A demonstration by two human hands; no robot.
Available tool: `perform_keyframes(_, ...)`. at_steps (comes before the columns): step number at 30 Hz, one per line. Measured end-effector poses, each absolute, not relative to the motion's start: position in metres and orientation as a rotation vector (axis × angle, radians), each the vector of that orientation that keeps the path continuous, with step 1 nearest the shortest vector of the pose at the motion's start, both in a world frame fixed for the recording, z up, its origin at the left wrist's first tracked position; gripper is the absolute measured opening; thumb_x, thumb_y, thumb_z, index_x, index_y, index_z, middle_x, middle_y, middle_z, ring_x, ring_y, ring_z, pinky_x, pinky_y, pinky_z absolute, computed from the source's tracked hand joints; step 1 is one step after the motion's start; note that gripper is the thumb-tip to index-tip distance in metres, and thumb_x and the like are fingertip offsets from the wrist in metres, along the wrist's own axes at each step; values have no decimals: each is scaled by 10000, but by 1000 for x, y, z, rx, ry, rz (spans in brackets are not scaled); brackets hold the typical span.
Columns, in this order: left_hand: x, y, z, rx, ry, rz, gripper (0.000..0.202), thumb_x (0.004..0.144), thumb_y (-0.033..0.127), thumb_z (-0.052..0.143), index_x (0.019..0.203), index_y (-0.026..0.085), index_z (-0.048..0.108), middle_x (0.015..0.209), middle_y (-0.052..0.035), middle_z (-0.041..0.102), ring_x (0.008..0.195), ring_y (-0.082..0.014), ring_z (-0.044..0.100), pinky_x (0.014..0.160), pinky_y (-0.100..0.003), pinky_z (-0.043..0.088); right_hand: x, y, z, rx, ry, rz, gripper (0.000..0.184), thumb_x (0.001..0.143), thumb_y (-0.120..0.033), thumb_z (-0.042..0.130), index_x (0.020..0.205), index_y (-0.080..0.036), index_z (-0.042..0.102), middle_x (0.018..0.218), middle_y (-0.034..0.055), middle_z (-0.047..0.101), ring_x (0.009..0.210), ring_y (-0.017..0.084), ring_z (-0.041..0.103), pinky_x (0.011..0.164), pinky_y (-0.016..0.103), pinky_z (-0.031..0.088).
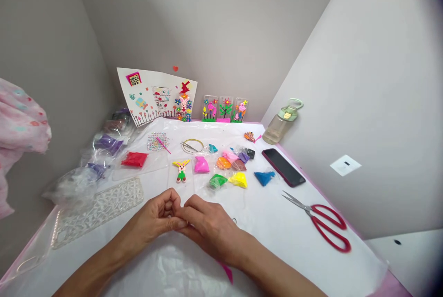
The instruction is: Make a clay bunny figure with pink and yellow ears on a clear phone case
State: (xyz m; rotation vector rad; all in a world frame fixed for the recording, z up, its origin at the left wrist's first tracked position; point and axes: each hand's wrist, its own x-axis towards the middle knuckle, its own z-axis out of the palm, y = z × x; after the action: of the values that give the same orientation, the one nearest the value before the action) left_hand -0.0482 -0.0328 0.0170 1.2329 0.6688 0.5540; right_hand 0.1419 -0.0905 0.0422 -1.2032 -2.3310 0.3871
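My left hand [162, 214] and my right hand [209, 223] meet over the front of the white-covered table, fingertips pressed together. Both are closed, and whatever lies between the fingers is hidden. Just beyond them a clay rabbit figure [181, 172] with yellow ears and a green body lies on a clear sheet. Beside it sits a bag of pink clay [201, 164]. Bags of green clay [218, 181] and yellow clay [238, 180] lie a little farther right. A magenta pointed piece [227, 273] sticks out below my right wrist.
Red-handled scissors [328, 228], a phone [284, 167] and a water bottle [279, 124] line the right side. A textured clear phone case [100, 209] and plastic bags [79, 181] are at left. Decorated phone cases [225, 109] and a drawing sheet [145, 98] lean against the wall.
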Motion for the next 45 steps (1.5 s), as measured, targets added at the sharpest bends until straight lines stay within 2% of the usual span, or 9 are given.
perform_keyframes(5,-56,-31,32,1315,705,527,212,958,450,596,980,241,569,844,18,707,838,-172,676,850,-337,492,155,-89,60,-1190,-1957,866,134,973,-259,613,906,-203,715,829,14,674,754,134,630,707,228,494)
perform_keyframes(9,-68,-21,34,1576,892,575,261,945,494,574,1008,241,577,894,-22,720,883,-216,692,833,-355,536,158,-93,68,-1027,-1857,1696,100,941,-238,636,865,-194,684,735,-34,639,643,95,616,654,183,510)
perform_keyframes(11,-77,-13,30,1785,1125,636,289,926,522,568,998,243,591,950,-35,718,917,-237,687,827,-356,540,158,-95,63,-852,-2136,1802,98,919,-205,654,824,-200,679,688,-56,632,601,77,604,632,155,489)
perform_keyframes(16,-106,7,18,1947,1505,730,290,856,432,610,1075,246,563,1258,-92,624,1197,-369,552,1023,-520,409,169,-92,50,-1048,-2467,1357,178,904,-145,636,743,-215,662,567,-83,589,496,70,542,502,148,398)
perform_keyframes(22,-127,17,10,2071,1623,579,382,789,428,690,1069,197,571,1179,-145,659,1134,-388,594,956,-515,459,195,-79,61,-1725,-2214,608,195,895,-103,603,717,-181,622,682,12,636,615,139,563,558,239,350)
perform_keyframes(28,-142,16,11,2105,1524,370,593,707,499,775,1188,208,586,1300,-145,670,1221,-388,608,1005,-506,485,176,-82,60,-1357,-2191,985,129,961,-191,598,853,-208,666,766,-16,682,675,123,615,621,219,428)
perform_keyframes(33,-165,14,12,2166,1484,224,829,593,412,836,1359,251,565,1453,-133,597,1340,-438,528,1030,-496,493,162,-76,38,-1462,-2194,668,91,964,-153,576,908,-188,639,981,59,685,834,165,632,740,277,468)
perform_keyframes(41,-90,-30,11,2301,1166,344,676,655,180,708,1310,294,589,1350,-73,642,1272,-345,564,1060,-464,445,158,-64,22,-1407,-1698,975,184,979,-234,535,891,-177,686,723,-7,631,633,118,569,628,229,462)
perform_keyframes(45,-49,-46,22,1927,980,638,432,732,200,712,1147,304,653,1258,-49,679,1219,-319,586,1066,-488,432,155,-63,25,-1329,-1530,978,193,941,-169,519,979,-178,708,827,15,644,653,115,604,639,237,514)
